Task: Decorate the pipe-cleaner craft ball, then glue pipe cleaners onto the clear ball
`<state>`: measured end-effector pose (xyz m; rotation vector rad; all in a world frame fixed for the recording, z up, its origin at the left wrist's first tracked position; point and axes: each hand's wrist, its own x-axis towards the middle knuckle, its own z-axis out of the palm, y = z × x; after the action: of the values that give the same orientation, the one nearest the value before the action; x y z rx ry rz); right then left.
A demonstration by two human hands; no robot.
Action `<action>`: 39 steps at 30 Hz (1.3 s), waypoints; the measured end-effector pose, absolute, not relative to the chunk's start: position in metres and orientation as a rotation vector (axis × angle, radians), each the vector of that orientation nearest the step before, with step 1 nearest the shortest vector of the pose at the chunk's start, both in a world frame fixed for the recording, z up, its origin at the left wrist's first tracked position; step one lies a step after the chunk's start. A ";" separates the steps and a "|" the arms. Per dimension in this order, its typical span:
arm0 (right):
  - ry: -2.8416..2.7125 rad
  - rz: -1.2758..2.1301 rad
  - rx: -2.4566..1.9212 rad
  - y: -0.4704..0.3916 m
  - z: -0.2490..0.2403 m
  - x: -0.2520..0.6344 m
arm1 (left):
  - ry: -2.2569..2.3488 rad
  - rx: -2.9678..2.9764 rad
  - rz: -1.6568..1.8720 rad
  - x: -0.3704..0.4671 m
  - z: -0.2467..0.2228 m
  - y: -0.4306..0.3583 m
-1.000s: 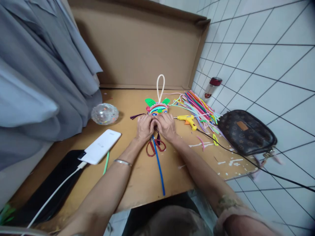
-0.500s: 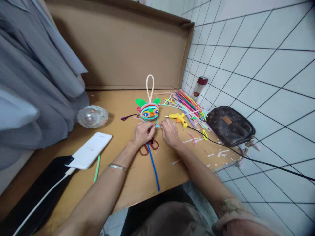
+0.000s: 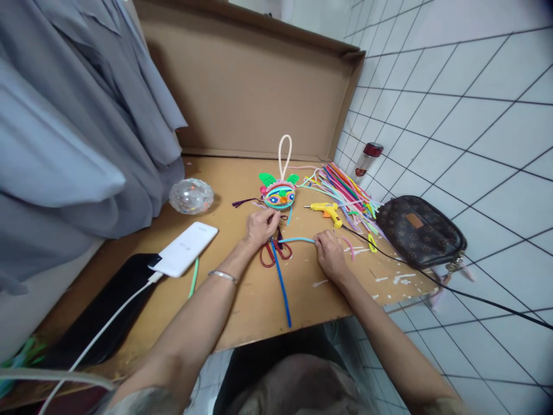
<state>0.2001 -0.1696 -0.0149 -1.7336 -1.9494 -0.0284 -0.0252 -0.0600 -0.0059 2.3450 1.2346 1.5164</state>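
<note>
My right hand (image 3: pixel 330 253) is closed on one end of a light blue pipe cleaner (image 3: pixel 298 239), whose other end reaches left above the scissors. My left hand (image 3: pixel 261 227) is pinched just below a colourful animal-face ornament (image 3: pixel 280 197) with green ears and a white loop. What its fingertips hold, if anything, I cannot make out; a small dark curl lies beside them. Red-handled scissors (image 3: pixel 268 256) lie between my hands, blades partly hidden. Toward the table's front edge runs a dark blue pipe cleaner (image 3: pixel 283 288).
Right of the ornament lies a yellow glue gun (image 3: pixel 325 211), its black cord trailing right past a brown patterned bag (image 3: pixel 417 233). Behind are bundled pipe cleaners (image 3: pixel 345 187) and a red-lidded bottle (image 3: pixel 367 158). At left are a clear ball (image 3: pixel 191 196) and white phone (image 3: pixel 188 248).
My right hand has moved right and toward me, drawing the light blue pipe cleaner away from my left hand. My left hand stays near the ornament. The whole view has shifted slightly.
</note>
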 end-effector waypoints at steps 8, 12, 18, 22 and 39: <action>-1.913 -0.022 -1.656 -0.183 -0.014 0.193 | 1.194 2.382 1.504 -0.026 -0.007 -0.058; -1.835 -0.056 -1.588 -0.178 -0.002 0.190 | 1.148 2.453 1.491 -0.024 -0.007 -0.058; -1.582 -0.134 -1.595 -0.117 0.043 0.214 | 1.047 2.568 1.521 -0.018 -0.008 -0.058; -1.266 -0.081 -1.957 -0.062 0.072 0.255 | 1.049 2.575 1.512 -0.020 -0.008 -0.057; -1.052 0.051 -2.382 -0.003 0.076 0.366 | 0.960 2.703 1.446 -0.021 -0.006 -0.060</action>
<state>0.3665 -0.0025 0.0763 -2.3825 -1.0518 0.0511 -0.0214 -0.0601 -0.0060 2.7026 0.9603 1.4457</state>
